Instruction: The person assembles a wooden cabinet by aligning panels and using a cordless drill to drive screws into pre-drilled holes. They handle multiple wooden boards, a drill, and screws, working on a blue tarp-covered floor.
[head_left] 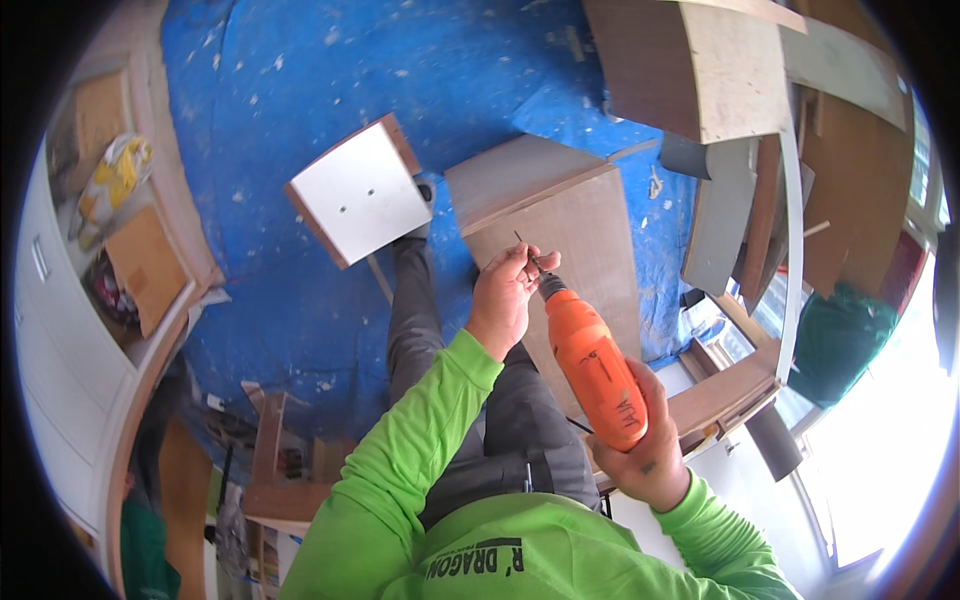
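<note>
An orange power drill (588, 350) is gripped around its rear by my right hand (648, 455), its black chuck directed up and to the left. At the chuck end, the fingers of my left hand (503, 300) are pinched on a thin dark drill bit (518, 238), whose tip sticks out past them. Whether the bit is seated in the chuck is hidden by the fingers. Beneath both hands lies a brown wooden box (585, 235). To its left, by my foot, is a small drawer-like piece with a white face (365, 195) and two dark holes.
A blue, paint-specked sheet (290, 80) covers the floor. Another wooden cabinet (690, 70) stands at the far right, with boards (725, 215) leaning beside it. A green bag (845, 340) sits near the bright window. White cabinet doors (60, 330) line the left, by a wooden frame (285, 490).
</note>
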